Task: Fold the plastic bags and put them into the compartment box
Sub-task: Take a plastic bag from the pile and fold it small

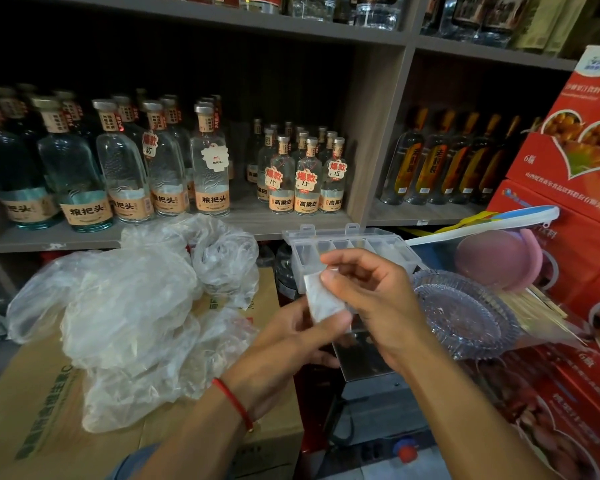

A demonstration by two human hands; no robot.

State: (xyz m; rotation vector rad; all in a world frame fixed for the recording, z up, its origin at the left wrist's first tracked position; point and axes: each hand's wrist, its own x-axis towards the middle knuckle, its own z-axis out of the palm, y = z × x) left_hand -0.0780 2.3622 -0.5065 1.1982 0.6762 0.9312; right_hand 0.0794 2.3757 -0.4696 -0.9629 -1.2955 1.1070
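Your left hand [293, 336] and right hand [368, 292] pinch one folded plastic bag [324, 296], fingers [336, 322] clamped on it. The compartment box [347, 242] waits open just beyond them. A heap of loose plastic bags [129, 299] left of them remains unfolded.

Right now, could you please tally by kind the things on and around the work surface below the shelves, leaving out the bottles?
Folded plastic bag, held by the left hand and right hand: 1
Compartment box: 1
Heap of loose plastic bags, single bags too tangled to count: 1
Glass dish: 1
Brown cardboard box: 1
Total: 5
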